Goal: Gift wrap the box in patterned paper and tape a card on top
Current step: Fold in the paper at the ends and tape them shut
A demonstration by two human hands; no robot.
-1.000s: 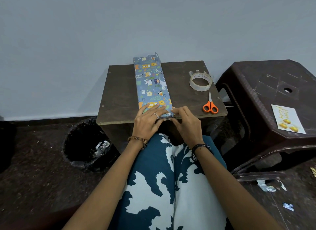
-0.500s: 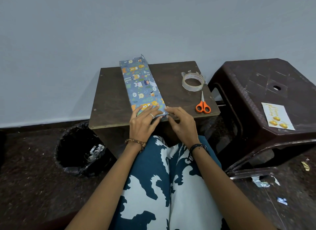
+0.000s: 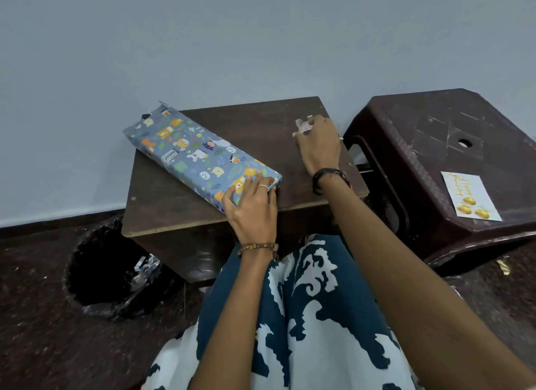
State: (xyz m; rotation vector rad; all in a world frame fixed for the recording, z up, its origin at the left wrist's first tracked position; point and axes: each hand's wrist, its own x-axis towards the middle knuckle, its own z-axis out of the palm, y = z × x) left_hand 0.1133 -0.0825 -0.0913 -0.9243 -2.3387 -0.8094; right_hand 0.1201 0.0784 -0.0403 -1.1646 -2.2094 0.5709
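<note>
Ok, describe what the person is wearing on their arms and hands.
Both forearms are bare, with no sleeves in view. The left hand has a thin ring on one finger and a brown beaded bracelet at the wrist. The right hand has a dark band around its wrist; whether that is a watch or a bracelet is unclear. No gloves on either hand.

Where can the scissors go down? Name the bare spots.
Bare top on the small table left of the wrapped box, and between it and the right hand. The brown stool is bare behind the card. Crowded round the left hand.
</note>
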